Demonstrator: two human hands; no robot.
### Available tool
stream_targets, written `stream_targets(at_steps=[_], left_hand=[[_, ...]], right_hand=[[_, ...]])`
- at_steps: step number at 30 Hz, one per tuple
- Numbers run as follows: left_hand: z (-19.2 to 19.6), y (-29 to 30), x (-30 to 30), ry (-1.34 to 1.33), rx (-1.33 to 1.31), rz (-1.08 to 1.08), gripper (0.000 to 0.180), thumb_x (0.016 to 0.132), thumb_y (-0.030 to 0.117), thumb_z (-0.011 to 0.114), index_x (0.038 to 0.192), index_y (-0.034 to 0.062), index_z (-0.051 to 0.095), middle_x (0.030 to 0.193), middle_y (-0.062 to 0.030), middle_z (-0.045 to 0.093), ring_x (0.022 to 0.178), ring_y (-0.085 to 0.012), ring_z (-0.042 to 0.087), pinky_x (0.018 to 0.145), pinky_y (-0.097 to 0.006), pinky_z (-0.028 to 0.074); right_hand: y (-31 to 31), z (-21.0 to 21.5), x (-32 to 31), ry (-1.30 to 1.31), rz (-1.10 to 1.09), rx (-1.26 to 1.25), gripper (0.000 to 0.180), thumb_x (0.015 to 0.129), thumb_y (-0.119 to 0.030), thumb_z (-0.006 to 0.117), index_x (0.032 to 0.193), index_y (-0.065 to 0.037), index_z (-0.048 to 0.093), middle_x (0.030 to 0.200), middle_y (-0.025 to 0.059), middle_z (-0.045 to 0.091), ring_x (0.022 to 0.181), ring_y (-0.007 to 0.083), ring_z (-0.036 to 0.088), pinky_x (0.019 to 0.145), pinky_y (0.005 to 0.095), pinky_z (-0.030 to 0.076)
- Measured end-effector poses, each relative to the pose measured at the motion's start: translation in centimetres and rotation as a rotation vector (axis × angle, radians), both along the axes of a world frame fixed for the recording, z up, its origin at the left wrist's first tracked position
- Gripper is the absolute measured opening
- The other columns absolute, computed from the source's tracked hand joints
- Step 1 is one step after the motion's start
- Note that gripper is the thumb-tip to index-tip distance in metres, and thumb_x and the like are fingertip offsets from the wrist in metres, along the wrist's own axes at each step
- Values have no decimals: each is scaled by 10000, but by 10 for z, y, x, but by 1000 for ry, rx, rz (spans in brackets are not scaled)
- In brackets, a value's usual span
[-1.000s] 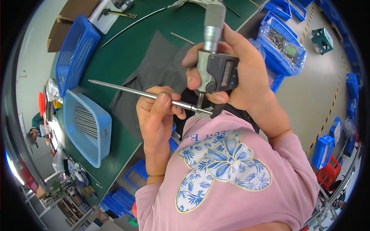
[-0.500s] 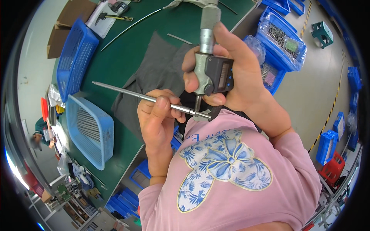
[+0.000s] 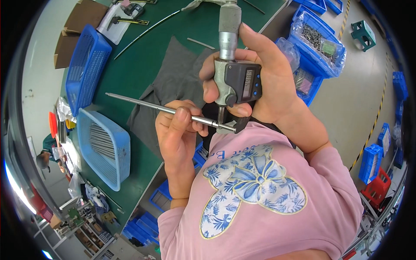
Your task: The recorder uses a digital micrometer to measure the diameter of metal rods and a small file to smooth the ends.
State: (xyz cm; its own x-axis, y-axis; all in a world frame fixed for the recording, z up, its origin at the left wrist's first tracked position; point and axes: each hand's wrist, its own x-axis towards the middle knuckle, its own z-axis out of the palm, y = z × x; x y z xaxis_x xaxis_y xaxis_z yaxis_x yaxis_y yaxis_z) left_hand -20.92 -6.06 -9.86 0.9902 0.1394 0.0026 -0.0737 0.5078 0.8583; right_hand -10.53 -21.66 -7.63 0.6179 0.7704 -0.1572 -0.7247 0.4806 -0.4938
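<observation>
My left hand (image 3: 177, 125) pinches a slim metal rod (image 3: 149, 104) with a stepped, narrower right end. The rod slants from upper left down to the right. In my right hand (image 3: 273, 82) is a digital micrometer (image 3: 224, 80), held upright with its thimble at the top and its small display facing me. The rod's narrow end lies in the micrometer's jaw, below the spindle; whether the spindle touches it I cannot tell. Under both hands a dark grey cloth (image 3: 173, 73) is spread on the green table (image 3: 147, 56).
A light blue basket (image 3: 123, 160) of metal rods stands left, with a darker blue basket (image 3: 86, 65) behind it. Calipers (image 3: 125, 20) lie at the far left. A blue bin (image 3: 299, 21) of small metal parts stands right. Another person (image 3: 47, 154) is at far left.
The micrometer has turned slightly, so its display shows more fully. The rod stays in its jaw, and both hands keep their holds.
</observation>
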Motion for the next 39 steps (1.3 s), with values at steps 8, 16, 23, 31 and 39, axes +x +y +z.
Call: stream_targets(at_steps=[8, 16, 23, 31, 39], left_hand=[[1, 26, -9, 145, 85, -55, 275, 902, 231, 499, 806, -21, 558, 652, -65, 523, 530, -117, 489, 493, -222, 394], [11, 100, -55, 326, 2132, -109, 138, 804, 120, 582, 774, 16, 497, 767, -132, 531, 698, -321, 560, 583, -413, 436], [-5, 119, -33, 218, 2362, -240, 146, 768, 156, 617, 792, 42, 529, 766, -96, 513, 720, -270, 556, 611, -388, 454], [13, 106, 55, 47, 2164, 0, 95, 799, 139, 560, 787, 51, 594, 761, -115, 538, 729, -306, 574, 625, -417, 465], [-75, 141, 223, -106, 2240, 248, 84, 767, 100, 540, 792, 37, 590, 767, -139, 604, 713, -329, 627, 574, -421, 496]], right_hand=[[-13, -18, 0, 19, -73, 45, 653, 895, -511, 344, 981, 98, 564, 737, 208, 632, 396, 163, 510, 359, 229, 396], [-77, -62, 17, -82, -453, -129, 529, 887, -356, 362, 1070, 117, 512, 811, 190, 623, 435, 176, 508, 390, 233, 383], [-85, -76, 20, -35, -528, -181, 500, 878, -333, 385, 1094, 101, 507, 819, 198, 619, 443, 191, 487, 421, 261, 370], [-94, -95, 22, -20, -567, -199, 472, 864, -308, 402, 1098, 88, 507, 831, 190, 619, 458, 198, 497, 432, 277, 384], [-98, -100, 5, 30, -657, -246, 453, 822, -283, 463, 1089, 80, 516, 818, 184, 620, 446, 187, 503, 404, 267, 403]])
